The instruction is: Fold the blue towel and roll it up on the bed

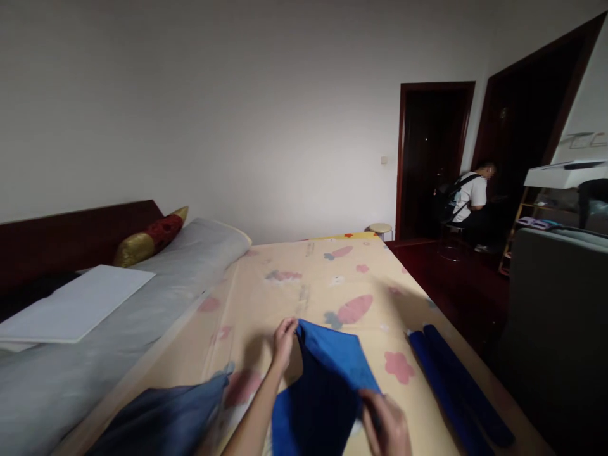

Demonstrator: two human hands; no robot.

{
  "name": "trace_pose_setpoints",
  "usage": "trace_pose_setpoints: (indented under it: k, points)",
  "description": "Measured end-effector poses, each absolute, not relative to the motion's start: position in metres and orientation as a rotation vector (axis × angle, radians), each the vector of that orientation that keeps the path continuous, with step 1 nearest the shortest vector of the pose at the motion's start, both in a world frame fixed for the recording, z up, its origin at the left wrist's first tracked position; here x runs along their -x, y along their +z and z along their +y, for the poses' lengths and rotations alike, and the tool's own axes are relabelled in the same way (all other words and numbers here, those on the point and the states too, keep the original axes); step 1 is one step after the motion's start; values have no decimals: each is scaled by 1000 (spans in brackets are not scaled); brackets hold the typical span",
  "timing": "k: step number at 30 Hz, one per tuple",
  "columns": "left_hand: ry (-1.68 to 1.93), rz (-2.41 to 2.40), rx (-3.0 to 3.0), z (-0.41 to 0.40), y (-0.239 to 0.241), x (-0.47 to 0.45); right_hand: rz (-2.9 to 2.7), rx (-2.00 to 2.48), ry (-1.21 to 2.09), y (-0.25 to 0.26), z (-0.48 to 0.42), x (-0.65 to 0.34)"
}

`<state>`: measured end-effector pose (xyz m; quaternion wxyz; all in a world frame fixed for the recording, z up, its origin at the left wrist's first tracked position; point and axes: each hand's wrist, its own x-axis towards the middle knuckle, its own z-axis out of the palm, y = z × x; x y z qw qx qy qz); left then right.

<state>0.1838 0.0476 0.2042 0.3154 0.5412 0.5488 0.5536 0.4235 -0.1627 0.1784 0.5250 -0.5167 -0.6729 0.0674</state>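
A bright blue cloth (pixel 327 380) lies on the patterned bedsheet (pixel 304 285) in front of me. My left hand (pixel 284 342) pinches its far corner, and that corner is lifted a little. My right hand (pixel 387 421) grips the cloth's near right edge. Two rolled blue cloths (pixel 453 380) lie side by side to the right, near the bed's edge. A grey-blue garment (pixel 166 411) lies crumpled at the lower left, close to my left forearm.
A white flat board (pixel 78 304) rests on a grey cover at the left, with a gold and red bolster (pixel 152 237) behind it. A person (pixel 470 199) sits by the dark doorway at the far right. A grey case (pixel 560 316) stands right of the bed.
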Motion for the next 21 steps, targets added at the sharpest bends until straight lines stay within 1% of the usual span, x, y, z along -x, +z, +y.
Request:
trace_pose_setpoints:
  k: [2,5,8,10,15,21]
  points:
    - [1598,1343,-1295,25,241,-166,-1377,1143,307,213,-159,-446]
    - [1705,1210,-1172,-23,286,-146,-1118,1043,605,264,-158,-473]
    - [1763,1128,-1098,-75,316,-136,-976,931,782,298,-162,-484]
    - [1798,1094,-1057,-105,328,-134,-939,899,803,310,-165,-485]
    - [1769,1148,-1025,-138,334,-130,-921,902,723,318,-156,-489]
    - [1650,1217,-1006,-101,303,-133,-972,1006,839,291,-92,-489]
